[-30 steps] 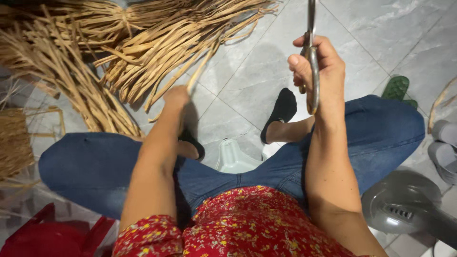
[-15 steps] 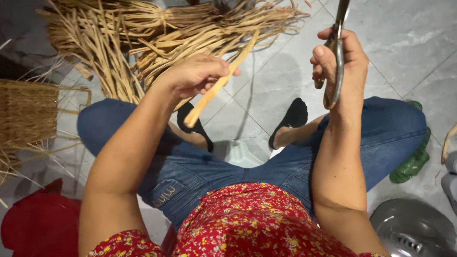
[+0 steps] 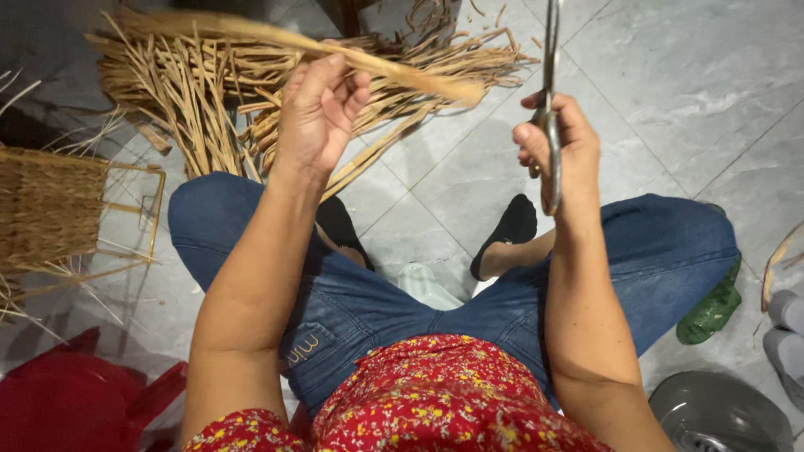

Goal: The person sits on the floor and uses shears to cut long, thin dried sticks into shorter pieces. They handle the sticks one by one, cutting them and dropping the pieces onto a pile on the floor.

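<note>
Fingers (image 3: pixel 352 84) of left hand (image 3: pixel 318 113) clenched around long pale tan reed strip (image 3: pixel 368 63), pointing toward 3 o'clock; right hand (image 3: pixel 557 146) gripping upright metal scissors (image 3: pixel 550 109), straw pile (image 3: pixel 209 109) at 11 o'clock.

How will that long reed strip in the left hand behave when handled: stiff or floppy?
Probably semi-stiff: the reed strip spans out past the left hand without sagging much. Likely light, since a loose finger pinch holds it. Its flat, thin shape, like the strips in the pile, suggests it bends readily and won't roll.
</note>
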